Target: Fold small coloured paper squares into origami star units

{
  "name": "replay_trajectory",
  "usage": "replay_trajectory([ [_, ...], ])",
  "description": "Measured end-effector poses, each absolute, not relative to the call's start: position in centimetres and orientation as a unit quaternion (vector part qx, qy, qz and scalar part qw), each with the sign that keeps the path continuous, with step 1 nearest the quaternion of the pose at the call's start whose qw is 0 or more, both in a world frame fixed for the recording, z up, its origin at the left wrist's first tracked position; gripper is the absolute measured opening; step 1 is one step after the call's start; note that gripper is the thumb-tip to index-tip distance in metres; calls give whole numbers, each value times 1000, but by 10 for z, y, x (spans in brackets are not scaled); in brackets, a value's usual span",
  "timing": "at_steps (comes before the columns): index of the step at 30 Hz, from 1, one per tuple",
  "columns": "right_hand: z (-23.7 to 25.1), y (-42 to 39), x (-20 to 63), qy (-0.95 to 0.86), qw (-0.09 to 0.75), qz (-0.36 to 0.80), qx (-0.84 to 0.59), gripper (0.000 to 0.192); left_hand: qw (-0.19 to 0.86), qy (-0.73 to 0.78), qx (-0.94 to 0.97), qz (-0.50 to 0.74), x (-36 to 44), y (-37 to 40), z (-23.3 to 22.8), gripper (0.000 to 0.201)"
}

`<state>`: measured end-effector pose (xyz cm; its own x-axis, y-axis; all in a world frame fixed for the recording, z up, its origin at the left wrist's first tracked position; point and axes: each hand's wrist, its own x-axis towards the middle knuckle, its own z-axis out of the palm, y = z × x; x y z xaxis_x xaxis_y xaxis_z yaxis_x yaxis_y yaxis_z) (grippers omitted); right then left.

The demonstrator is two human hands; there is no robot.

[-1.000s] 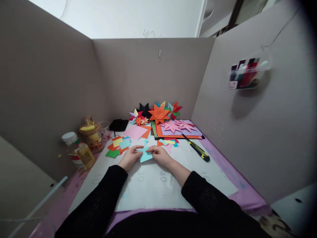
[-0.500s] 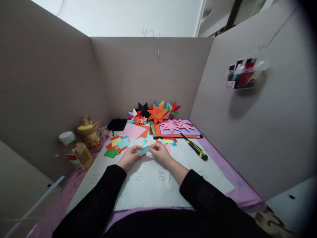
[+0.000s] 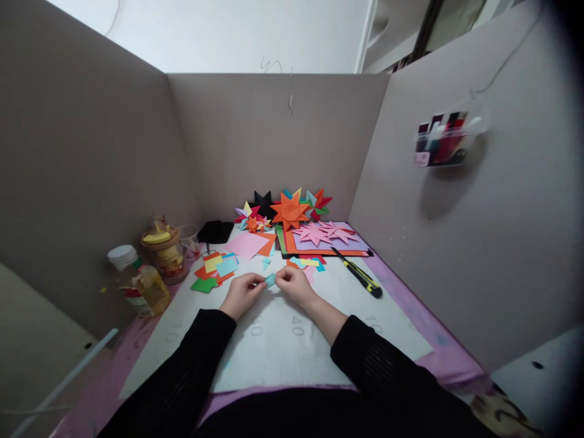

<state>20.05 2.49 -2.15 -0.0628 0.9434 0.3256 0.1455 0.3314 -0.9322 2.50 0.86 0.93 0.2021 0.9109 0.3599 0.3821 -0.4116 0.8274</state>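
Yellow liquid fills the bottle point(image 3: 145, 291) at the far left. Your left hand point(image 3: 241, 293) and right hand point(image 3: 295, 285) pinch a small light-blue paper piece point(image 3: 271, 280) between fingertips, just above the white mat point(image 3: 283, 340); its fold seems narrow, hard to see. Farther right lies a utility knife point(image 3: 358, 275).

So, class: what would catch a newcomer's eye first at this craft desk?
First, the cluster of bright folded paper stars against the back cardboard wall, the big orange one in the middle. Then the two hands, left hand and right hand, pinching a small light-blue folded paper piece over the white cutting mat.
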Motion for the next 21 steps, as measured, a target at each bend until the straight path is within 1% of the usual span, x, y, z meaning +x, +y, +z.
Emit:
replay_trajectory([
  [4,-20,23,199,-613,532,388,-437,2,291,468,714,432,25,10,10,11],
  [21,-21,21,195,-584,559,422,-410,8,323,484,689,432,28,8,11,9],
])
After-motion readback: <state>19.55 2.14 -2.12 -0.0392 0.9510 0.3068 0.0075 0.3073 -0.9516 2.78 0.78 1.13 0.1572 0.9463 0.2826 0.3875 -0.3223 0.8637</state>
